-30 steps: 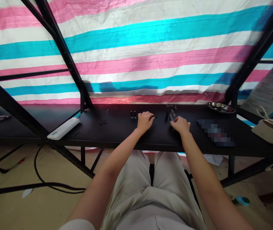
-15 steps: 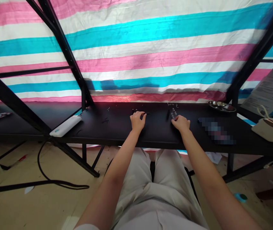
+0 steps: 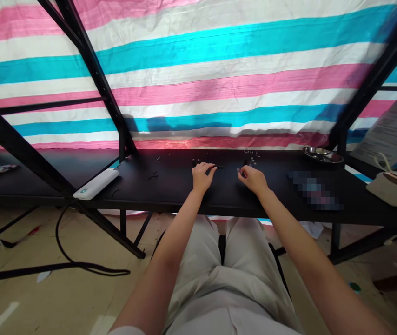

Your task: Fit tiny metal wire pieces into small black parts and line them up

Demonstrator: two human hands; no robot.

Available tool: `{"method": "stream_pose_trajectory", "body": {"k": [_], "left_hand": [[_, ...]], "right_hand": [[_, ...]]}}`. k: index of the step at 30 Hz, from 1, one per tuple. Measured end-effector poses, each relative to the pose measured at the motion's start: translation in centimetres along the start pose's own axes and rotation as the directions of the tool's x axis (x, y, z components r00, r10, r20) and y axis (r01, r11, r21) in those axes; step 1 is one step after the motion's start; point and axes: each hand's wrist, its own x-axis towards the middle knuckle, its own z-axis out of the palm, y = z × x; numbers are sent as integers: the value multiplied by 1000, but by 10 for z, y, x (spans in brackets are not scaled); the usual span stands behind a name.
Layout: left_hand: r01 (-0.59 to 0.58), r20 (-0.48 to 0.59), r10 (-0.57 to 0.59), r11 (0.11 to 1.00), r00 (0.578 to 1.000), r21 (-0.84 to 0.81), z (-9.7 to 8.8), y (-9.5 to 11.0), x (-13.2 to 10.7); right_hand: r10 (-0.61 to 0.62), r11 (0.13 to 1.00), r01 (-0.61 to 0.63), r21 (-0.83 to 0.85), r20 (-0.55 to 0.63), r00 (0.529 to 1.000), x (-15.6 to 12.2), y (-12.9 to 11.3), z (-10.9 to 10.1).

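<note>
Above the black tabletop, my left hand (image 3: 201, 177) is closed in a pinch on a thin black rod (image 3: 220, 166) that points right. My right hand (image 3: 254, 178) pinches a small pale round piece (image 3: 238, 170) at its fingertips, a short gap from the rod's end. Just behind the right fingers lie several more small pale pieces (image 3: 253, 162), partly covered by the hand. Beyond my left hand stand a few short dark cylinders with pale tops (image 3: 198, 161). What the small pieces are is too fine to make out.
The black table (image 3: 170, 195) carries a white power bank-like block (image 3: 96, 184) at left, dark thin scraps (image 3: 153, 175), a pixelated dark item (image 3: 313, 188), a steel dish (image 3: 322, 155) and a beige pouch (image 3: 393, 188) at right. Small white bits (image 3: 250, 152) lie along the back edge.
My right hand has moved left from the cluster of pale pieces, with one piece now at its fingertips. My left hand has shifted slightly right with the rod.
</note>
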Motion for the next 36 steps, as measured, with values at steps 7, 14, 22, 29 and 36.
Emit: {"method": "stream_pose_trajectory", "body": {"k": [7, 14, 22, 29, 36], "left_hand": [[-82, 42, 82, 997, 996, -13, 5, -1, -1], [-110, 125, 112, 994, 986, -24, 3, 6, -2], [-91, 147, 92, 996, 985, -12, 2, 10, -2], [-113, 155, 116, 993, 981, -28, 1, 12, -2], [-151, 179, 154, 988, 972, -29, 4, 12, -4]], "right_hand": [[-137, 963, 166, -212, 145, 980, -2, -21, 2], [-131, 953, 183, -241, 215, 968, -3, -25, 0], [-106, 950, 164, -265, 221, 970, -3, -27, 0], [-88, 947, 155, -282, 237, 968, -3, -28, -2], [-66, 946, 140, -292, 248, 966, -3, -30, -4]]}}
